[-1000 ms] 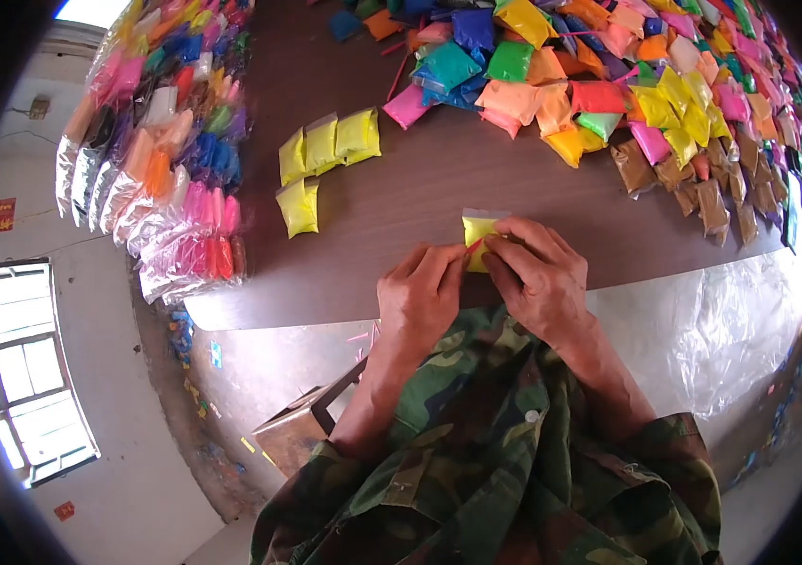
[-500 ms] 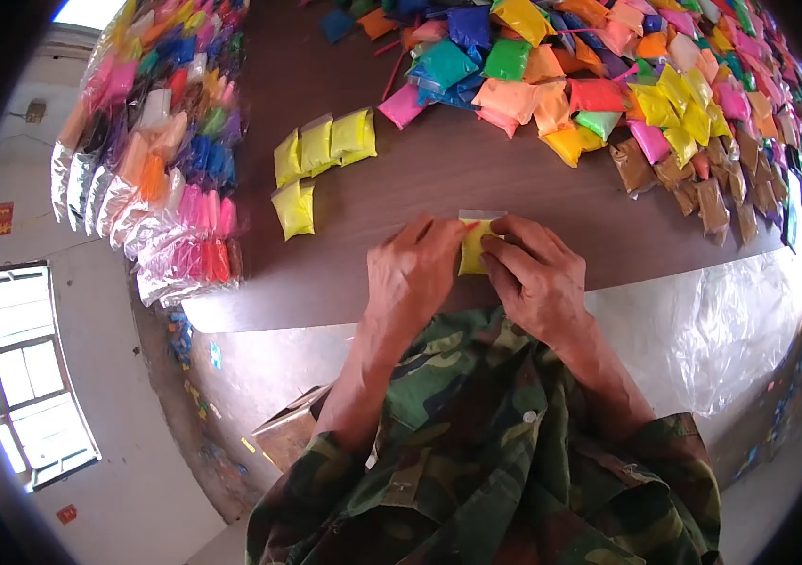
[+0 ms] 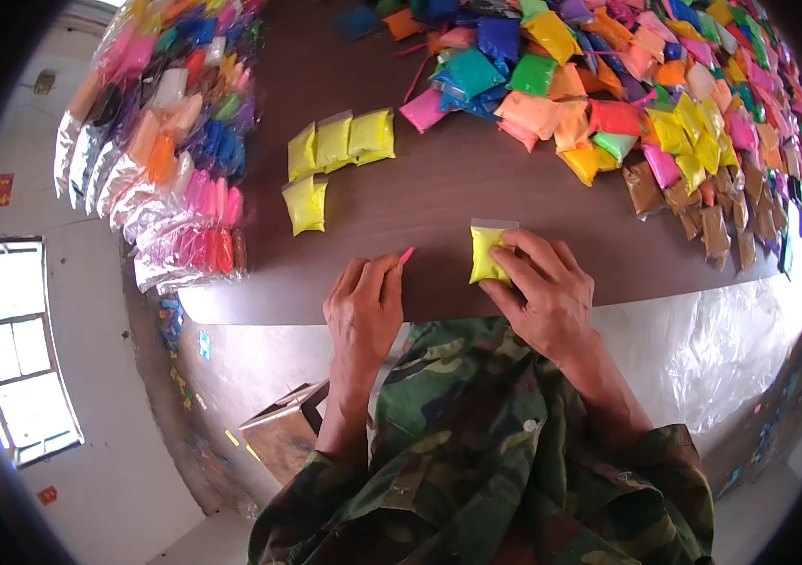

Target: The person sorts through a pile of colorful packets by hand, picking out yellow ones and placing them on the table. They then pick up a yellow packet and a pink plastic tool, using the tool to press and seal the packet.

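My right hand [image 3: 547,282] grips a yellow packet [image 3: 486,252] by its right side, near the table's front edge. The packet has a clear strip along its top. To the left, my left hand [image 3: 366,299] is closed in a pinch on a small pink strip [image 3: 406,255], whose tip sticks out past the fingers. Several yellow packets [image 3: 334,141] lie in a row farther up the table, and one more yellow packet [image 3: 306,205] sits just below them.
A large heap of coloured packets [image 3: 533,75] covers the back right of the brown table [image 3: 438,188]. Clear bags of coloured packets [image 3: 203,193] are stacked at the left edge. Below the table stands an open cardboard box [image 3: 283,438]. Plastic sheeting [image 3: 726,348] hangs at the right.
My left hand has moved away from the yellow packet, left and down, with the pink strip. My right hand still holds the packet, now more fully visible. The camera view has shifted slightly.
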Tool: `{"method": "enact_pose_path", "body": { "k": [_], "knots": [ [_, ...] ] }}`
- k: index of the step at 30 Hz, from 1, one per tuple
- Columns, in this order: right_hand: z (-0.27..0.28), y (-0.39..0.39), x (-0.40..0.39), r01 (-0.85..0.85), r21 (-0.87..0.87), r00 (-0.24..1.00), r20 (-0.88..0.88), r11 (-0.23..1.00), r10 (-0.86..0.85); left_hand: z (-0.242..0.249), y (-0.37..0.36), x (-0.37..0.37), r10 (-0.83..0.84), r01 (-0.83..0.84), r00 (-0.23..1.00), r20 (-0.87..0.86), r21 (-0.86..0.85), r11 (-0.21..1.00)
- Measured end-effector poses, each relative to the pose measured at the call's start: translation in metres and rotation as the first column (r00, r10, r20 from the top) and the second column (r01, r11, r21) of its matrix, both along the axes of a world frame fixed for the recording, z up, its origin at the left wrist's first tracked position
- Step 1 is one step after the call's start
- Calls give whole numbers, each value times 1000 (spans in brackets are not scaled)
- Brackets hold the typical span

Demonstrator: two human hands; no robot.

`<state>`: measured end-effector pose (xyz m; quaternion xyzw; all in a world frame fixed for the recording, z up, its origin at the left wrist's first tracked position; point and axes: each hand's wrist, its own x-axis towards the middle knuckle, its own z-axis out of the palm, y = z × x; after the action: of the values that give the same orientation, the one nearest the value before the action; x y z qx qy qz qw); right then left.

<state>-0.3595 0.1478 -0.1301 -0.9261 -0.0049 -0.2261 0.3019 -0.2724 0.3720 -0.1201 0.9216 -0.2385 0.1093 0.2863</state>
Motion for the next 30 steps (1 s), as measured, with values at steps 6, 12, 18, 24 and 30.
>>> {"method": "enact_pose_path", "body": {
  "k": [6, 12, 18, 24, 30],
  "knots": [
    [14, 4, 20, -48, -196, 999, -30, 979, 43, -12, 12, -1, 39, -34, 996, 79, -56, 998],
    [7, 13, 6, -234, -311, 958, -238, 921, 163, -19, 27, 4, 87, -83, 996, 30, -107, 991],
    [11, 13, 23, -253, -322, 951, -255, 912, 174, -26, 25, 12, 88, -71, 991, 99, -162, 984],
    [8, 15, 16, -238, -309, 957, -238, 921, 167, -26, 23, 15, 86, -55, 984, 156, -191, 980],
    [8, 14, 24, -250, -291, 958, -213, 924, 192, -25, 21, 11, 111, -80, 980, 164, -187, 979]
  ]
}}
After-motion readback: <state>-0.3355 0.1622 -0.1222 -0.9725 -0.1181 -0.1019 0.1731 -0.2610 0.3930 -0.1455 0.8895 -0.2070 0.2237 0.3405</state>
